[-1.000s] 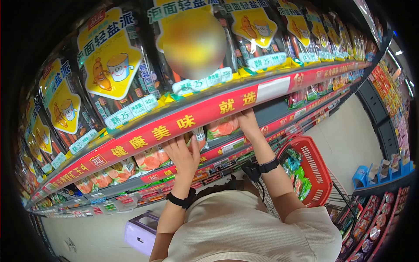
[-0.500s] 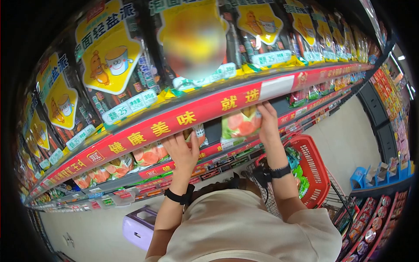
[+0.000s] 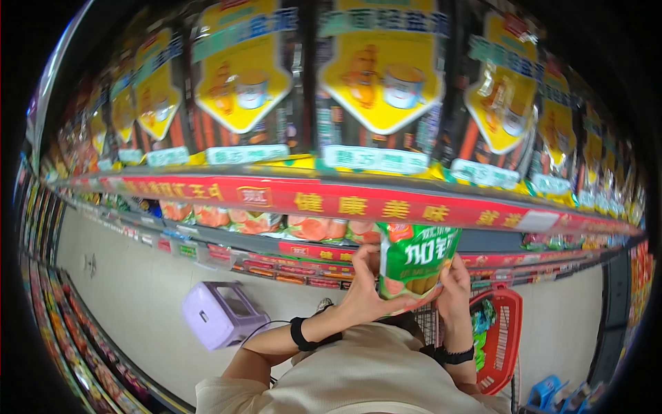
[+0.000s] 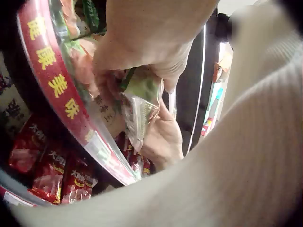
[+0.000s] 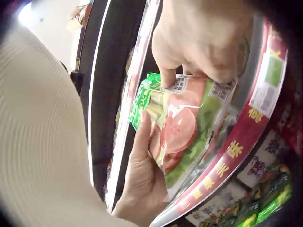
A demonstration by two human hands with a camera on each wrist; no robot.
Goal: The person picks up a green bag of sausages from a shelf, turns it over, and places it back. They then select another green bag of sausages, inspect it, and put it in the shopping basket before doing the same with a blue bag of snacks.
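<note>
A green plastic bag of sausages (image 3: 419,261) with white lettering is held up in front of the shelf edge, between both hands. The left hand (image 3: 369,284) grips its left side and lower edge, while the right hand (image 3: 454,288) pinches its right side. From the right wrist, the bag's other face (image 5: 179,126) shows pink sausage slices on green. There the right hand (image 5: 199,45) is at one end of the bag, and the left hand's thumb lies over the bag's face. In the left wrist view the bag (image 4: 144,97) is partly hidden by the left hand.
A red shelf strip (image 3: 345,202) runs across just above the hands, with tall sausage packs (image 3: 383,83) over it. More pink-printed bags (image 3: 314,228) sit on the shelf below. A purple stool (image 3: 221,314) and a red basket (image 3: 507,338) stand below.
The right hand has brought the bag out from the lower shelf toward the body. The left hand has left the shelf and joined it on the bag. The head view has swung left.
</note>
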